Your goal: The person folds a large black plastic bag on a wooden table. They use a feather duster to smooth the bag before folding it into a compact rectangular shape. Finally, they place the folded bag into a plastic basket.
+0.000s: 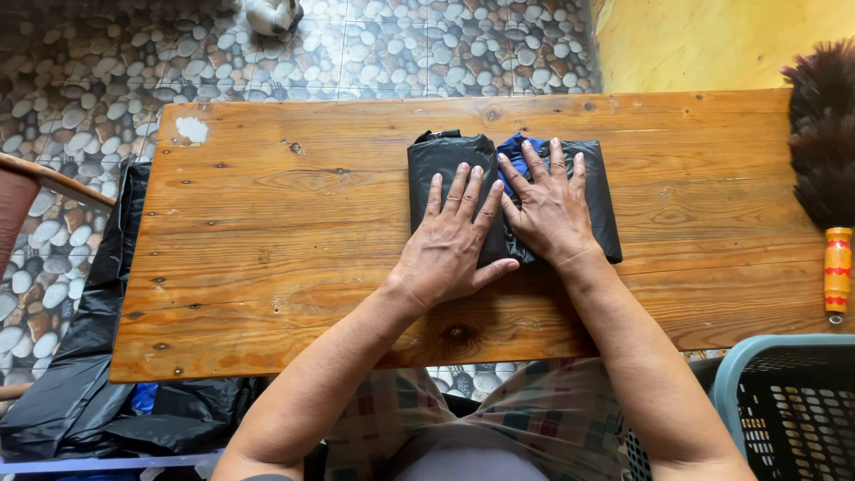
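We note left hand [452, 242] and right hand [549, 209], fingers spread, grasping nothing, pressing the folded black garment [445, 160] flat on the wooden table [267, 223]; blue lining [515, 147], perhaps.

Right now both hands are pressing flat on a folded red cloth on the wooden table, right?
Not quite: the folded cloth is black with a bit of blue showing, not red. The head view shows the left hand and the right hand pressing flat on it, on the wooden table.

Head view, steeply down, close over table [267, 223]
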